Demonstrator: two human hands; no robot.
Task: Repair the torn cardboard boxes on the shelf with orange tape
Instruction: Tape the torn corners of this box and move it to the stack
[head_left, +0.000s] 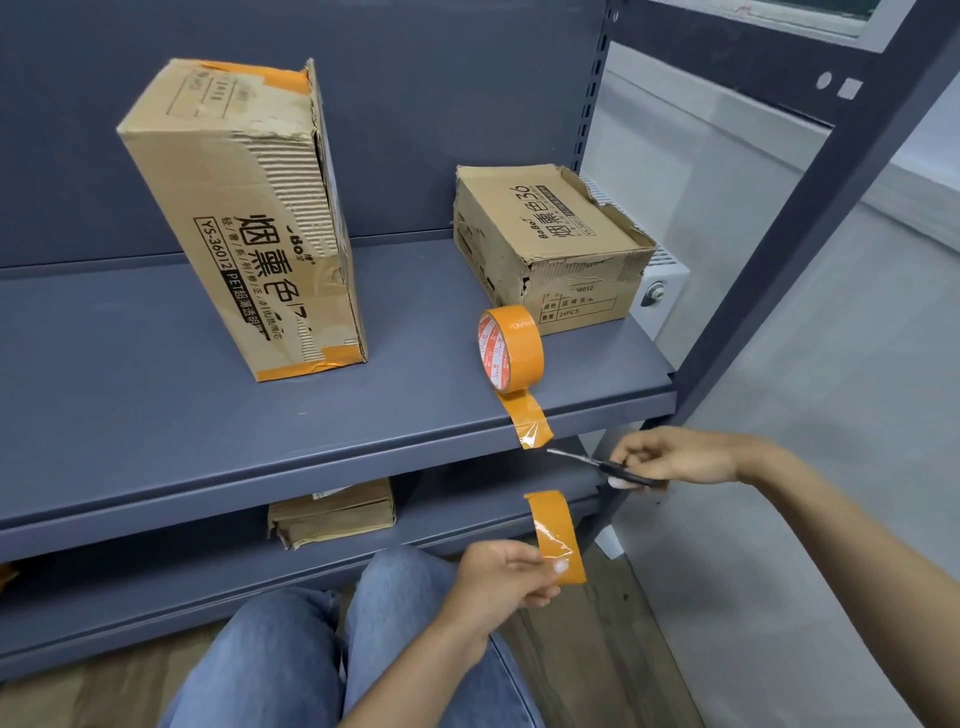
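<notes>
- The left hand pinches a cut strip of orange tape by its lower end; the strip rises from the fingertips toward 12 o'clock.
- The right hand grips black-handled scissors, blades pointing to 9 o'clock, tips just below the tape tail hanging over the shelf edge.
- The tape roll stands on edge, at 7 o'clock from the small torn box.
- The tall box, with orange tape on its corners, stands at 9 o'clock from the roll.

Tall torn box upright, orange-taped corners; small torn box right; tape roll on edge, tail probably stuck to shelf lip; cut strip loose.
</notes>
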